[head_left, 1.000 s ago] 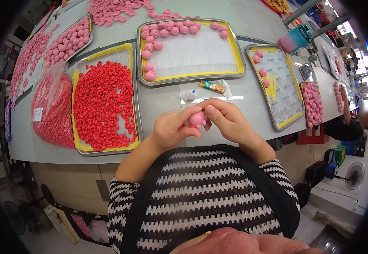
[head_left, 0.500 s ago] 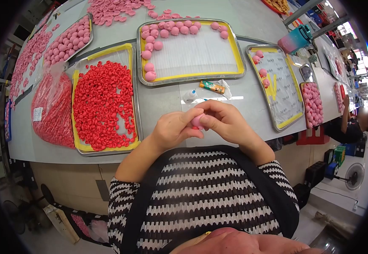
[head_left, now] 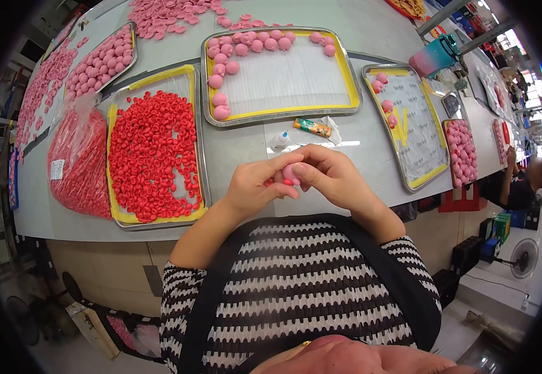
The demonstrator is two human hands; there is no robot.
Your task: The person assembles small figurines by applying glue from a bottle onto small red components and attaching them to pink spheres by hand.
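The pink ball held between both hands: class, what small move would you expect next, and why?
Probably pressing the small red piece onto the pink ball. The left hand and right hand pinch the ball together above the table, and the red piece sits at its lower edge, by the fingertips. Whether it is already seated cannot be told.

A small-parts assembly workshop is showing here: a long grey worktable (head_left: 240, 149) is running from nine to three o'clock, carrying metal trays lined in yellow. One tray (head_left: 152, 146) at ten o'clock is holding loose red caps, another (head_left: 280, 75) at twelve is holding rows of pink balls (head_left: 255, 43). A bag of red pieces (head_left: 77, 165) is lying at nine; another worker (head_left: 520, 181) is sitting at three o'clock.
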